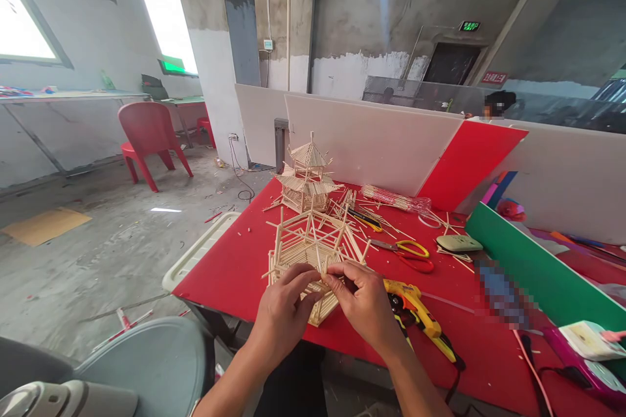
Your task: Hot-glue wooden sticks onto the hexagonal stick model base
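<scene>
A flat hexagonal frame built of thin wooden sticks (313, 244) lies on the red table (235, 273). My left hand (283, 309) and my right hand (364, 300) both grip its near edge, fingers curled and pinched on the sticks. Behind it stands a small stick pagoda (307, 176) with tiered roofs. Loose sticks (362, 205) are scattered beside the pagoda.
A yellow glue gun (415, 309) lies right of my hands, with scissors (408, 251), a bag of sticks (396, 199) and a small green-grey box (458, 243) farther back. White, red and green boards fence the table. A red chair (149, 137) stands on the concrete floor at left; a person sits beyond the partition.
</scene>
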`<move>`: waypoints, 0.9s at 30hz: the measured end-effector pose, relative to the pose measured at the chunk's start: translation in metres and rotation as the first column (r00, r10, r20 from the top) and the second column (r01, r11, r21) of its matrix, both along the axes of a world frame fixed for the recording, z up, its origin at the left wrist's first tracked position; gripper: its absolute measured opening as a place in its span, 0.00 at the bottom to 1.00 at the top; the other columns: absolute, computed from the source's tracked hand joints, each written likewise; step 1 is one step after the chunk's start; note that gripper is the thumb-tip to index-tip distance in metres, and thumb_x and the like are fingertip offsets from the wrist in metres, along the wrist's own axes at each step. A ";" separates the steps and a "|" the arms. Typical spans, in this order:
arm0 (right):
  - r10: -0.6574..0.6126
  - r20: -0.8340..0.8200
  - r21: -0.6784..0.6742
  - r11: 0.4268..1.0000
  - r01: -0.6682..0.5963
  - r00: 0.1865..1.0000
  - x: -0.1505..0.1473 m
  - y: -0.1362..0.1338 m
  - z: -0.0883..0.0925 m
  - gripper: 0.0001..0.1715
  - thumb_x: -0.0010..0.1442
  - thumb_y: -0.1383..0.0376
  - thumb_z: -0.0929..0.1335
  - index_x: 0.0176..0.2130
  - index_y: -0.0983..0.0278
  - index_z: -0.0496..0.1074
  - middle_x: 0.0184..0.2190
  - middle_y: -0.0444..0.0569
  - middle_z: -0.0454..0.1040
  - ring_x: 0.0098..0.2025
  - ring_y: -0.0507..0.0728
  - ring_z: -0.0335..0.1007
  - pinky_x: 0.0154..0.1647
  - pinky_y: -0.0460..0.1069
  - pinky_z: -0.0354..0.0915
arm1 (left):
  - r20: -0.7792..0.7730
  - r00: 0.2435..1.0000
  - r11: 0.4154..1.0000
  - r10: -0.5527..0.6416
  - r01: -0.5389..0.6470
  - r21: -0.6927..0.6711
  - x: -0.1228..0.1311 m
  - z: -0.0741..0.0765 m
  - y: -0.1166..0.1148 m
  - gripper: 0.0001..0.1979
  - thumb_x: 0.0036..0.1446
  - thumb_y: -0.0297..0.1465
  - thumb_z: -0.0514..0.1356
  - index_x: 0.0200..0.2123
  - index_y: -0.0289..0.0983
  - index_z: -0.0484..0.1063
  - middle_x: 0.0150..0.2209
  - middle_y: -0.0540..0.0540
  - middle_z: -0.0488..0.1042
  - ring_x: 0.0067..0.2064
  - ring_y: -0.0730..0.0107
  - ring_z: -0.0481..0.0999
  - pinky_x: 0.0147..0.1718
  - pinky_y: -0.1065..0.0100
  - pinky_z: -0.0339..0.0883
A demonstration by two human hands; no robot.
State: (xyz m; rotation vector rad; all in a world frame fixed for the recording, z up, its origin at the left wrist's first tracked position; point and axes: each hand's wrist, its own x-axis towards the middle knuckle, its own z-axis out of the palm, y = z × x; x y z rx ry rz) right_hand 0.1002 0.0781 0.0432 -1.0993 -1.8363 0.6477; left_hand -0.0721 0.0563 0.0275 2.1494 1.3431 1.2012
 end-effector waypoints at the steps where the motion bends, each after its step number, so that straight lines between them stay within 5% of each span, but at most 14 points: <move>1: 0.001 0.001 -0.001 1.000 -0.001 1.000 0.000 0.000 0.000 0.08 0.65 0.60 0.67 0.38 0.60 0.75 0.35 0.47 0.79 0.38 0.55 0.74 0.40 0.49 0.67 | 0.003 1.000 1.000 -0.001 0.001 0.004 0.000 0.000 0.000 0.09 0.63 0.27 0.57 0.45 0.39 0.74 0.46 0.43 0.75 0.28 0.77 0.70 0.24 0.74 0.63; 27: 0.002 -0.017 0.038 0.999 -0.002 1.000 0.001 0.001 -0.004 0.06 0.64 0.62 0.68 0.38 0.59 0.76 0.34 0.44 0.80 0.36 0.53 0.76 0.39 0.46 0.68 | -0.002 1.000 1.000 -0.005 0.005 -0.002 -0.002 -0.007 0.000 0.09 0.64 0.27 0.57 0.47 0.41 0.73 0.46 0.45 0.74 0.29 0.77 0.70 0.25 0.75 0.64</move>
